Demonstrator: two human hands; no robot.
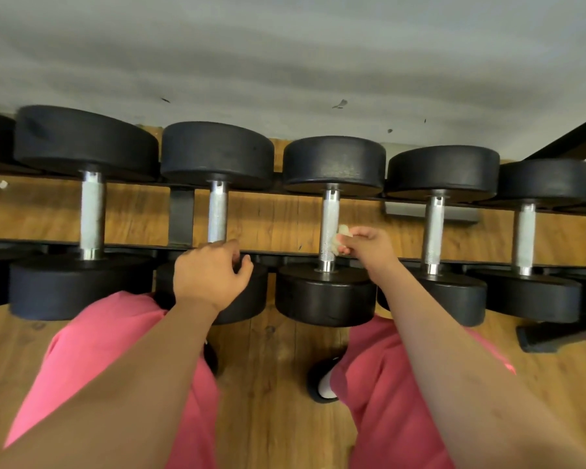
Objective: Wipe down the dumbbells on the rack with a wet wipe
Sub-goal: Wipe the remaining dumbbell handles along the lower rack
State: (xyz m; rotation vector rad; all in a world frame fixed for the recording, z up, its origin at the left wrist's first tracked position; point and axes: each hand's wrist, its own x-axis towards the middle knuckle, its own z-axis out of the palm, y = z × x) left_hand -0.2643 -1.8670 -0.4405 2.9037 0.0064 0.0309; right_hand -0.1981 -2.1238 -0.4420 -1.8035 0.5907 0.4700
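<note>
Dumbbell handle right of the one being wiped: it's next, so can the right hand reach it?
Probably yes: the right hand, pinching the wipe, is beside that handle, with an open gap between them.

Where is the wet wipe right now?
Head view, right of centre: the wet wipe is pinched in the right hand against the middle dumbbell's metal handle.

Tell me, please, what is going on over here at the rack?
A person in pink trousers is wiping dumbbells on the rack. Their right hand pinches a small wet wipe against the steel handle of the middle dumbbell, low on the grip. Their left hand grips the near head of the neighbouring dumbbell to its left. The other dumbbells sit untouched in the row.
</note>
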